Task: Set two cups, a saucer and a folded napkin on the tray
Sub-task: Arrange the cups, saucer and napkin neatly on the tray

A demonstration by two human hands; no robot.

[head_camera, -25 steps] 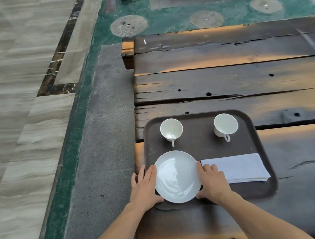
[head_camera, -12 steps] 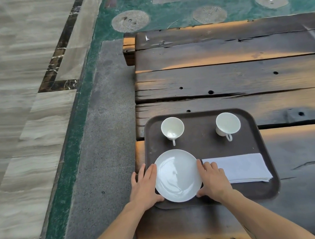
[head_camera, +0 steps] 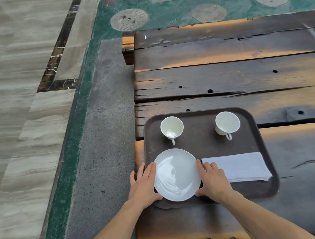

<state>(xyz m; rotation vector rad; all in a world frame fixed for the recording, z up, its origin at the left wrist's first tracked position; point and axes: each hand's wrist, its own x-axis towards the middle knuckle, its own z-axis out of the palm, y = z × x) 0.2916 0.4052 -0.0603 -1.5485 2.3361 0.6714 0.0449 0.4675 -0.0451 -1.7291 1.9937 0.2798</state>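
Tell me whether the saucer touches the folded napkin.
Apart. The head view shows dark tray between the saucer rim and the napkin edge.

Dark plank table (head_camera: pixel 246 72), brown tray (head_camera: pixel 201 145) on near corner

No text, label, brand, number or sign can be read anywhere — not on the white cups, the saucer, the napkin or the brown tray, nor on the dark wooden table.
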